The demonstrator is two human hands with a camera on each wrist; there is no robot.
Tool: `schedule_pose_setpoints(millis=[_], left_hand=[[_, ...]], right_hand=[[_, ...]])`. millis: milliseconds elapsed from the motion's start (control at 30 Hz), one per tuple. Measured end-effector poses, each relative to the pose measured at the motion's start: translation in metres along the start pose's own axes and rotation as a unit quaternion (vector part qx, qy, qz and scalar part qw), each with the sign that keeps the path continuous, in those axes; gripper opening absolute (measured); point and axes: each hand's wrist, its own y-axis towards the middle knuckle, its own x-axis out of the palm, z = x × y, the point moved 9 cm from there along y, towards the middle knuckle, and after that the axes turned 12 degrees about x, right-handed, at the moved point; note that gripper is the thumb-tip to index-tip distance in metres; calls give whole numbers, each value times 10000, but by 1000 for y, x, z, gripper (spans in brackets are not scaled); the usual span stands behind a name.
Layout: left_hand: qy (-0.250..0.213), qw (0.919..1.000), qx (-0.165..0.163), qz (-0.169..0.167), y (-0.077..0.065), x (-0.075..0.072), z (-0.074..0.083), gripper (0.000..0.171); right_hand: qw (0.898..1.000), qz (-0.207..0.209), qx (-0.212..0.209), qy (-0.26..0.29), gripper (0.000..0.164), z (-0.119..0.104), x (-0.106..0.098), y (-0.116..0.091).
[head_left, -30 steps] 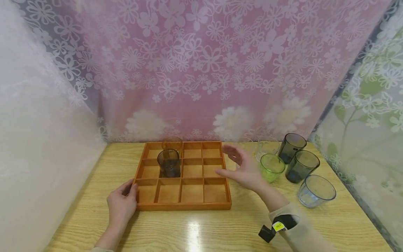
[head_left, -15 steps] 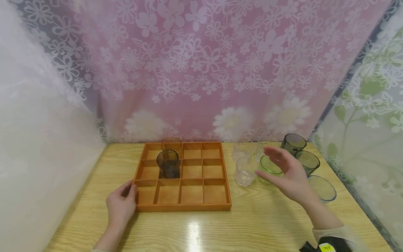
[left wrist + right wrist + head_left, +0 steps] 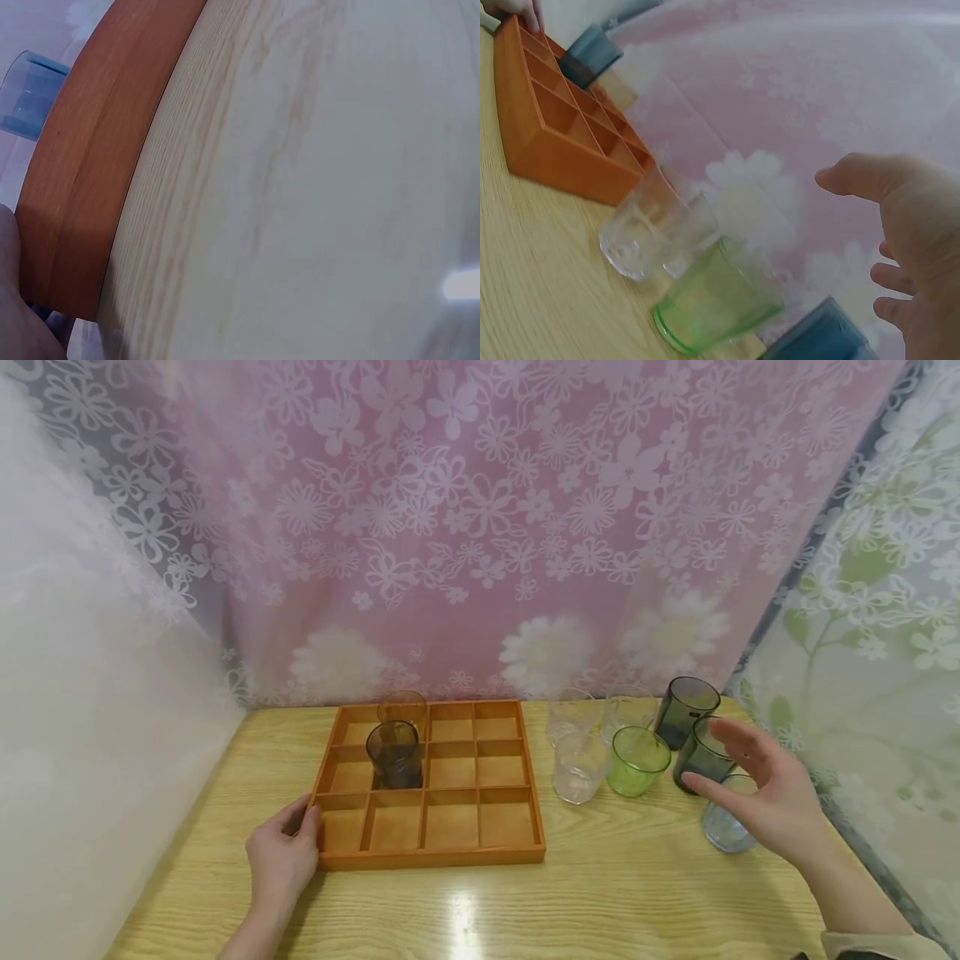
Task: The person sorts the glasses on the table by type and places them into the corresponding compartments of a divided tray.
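My left hand (image 3: pixel 281 856) grips the left front corner of a wooden compartment tray (image 3: pixel 431 860); the left wrist view shows the tray's outer wall (image 3: pixel 90 165) beside that hand. A dark grey glass (image 3: pixel 395 760) stands in a middle-row compartment, and an amber glass (image 3: pixel 405 703) is behind it. On the right, my right hand (image 3: pixel 780 806) hovers with thumb and fingers spread and nothing between them. It partly hides a dark green-grey glass (image 3: pixel 692 764) and a light blue glass (image 3: pixel 723 827). The right wrist view shows the hand (image 3: pixel 922 240) apart from the glasses.
Between tray and right hand stand a green glass (image 3: pixel 637 764) and clear glasses, the nearest clear glass (image 3: pixel 581 770) close to the tray. A dark grey glass (image 3: pixel 684 718) stands at the back right. A pink floral curtain (image 3: pixel 480 568) hangs behind the table (image 3: pixel 585 893).
My right hand has moved right, from beside the tray past the clear and green glasses to the darker ones. The left hand has stayed on the tray corner. The head view has shifted slightly.
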Motion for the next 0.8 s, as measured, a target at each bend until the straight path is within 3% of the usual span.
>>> schedule_pose_setpoints(millis=[267, 500, 800], left_hand=[[143, 9999, 11, -17, 0, 2, -1, 26], [-39, 9999, -61, -128, 2, 6, 3, 26], [92, 9999, -57, -61, 0, 1, 1, 26]], right_hand=[[9950, -50, 725, -687, 90, 48, -21, -6], [9895, -169, 1327, -547, 98, 89, -25, -15], [9884, -193, 1398, -565, 100, 116, -14, -18]])
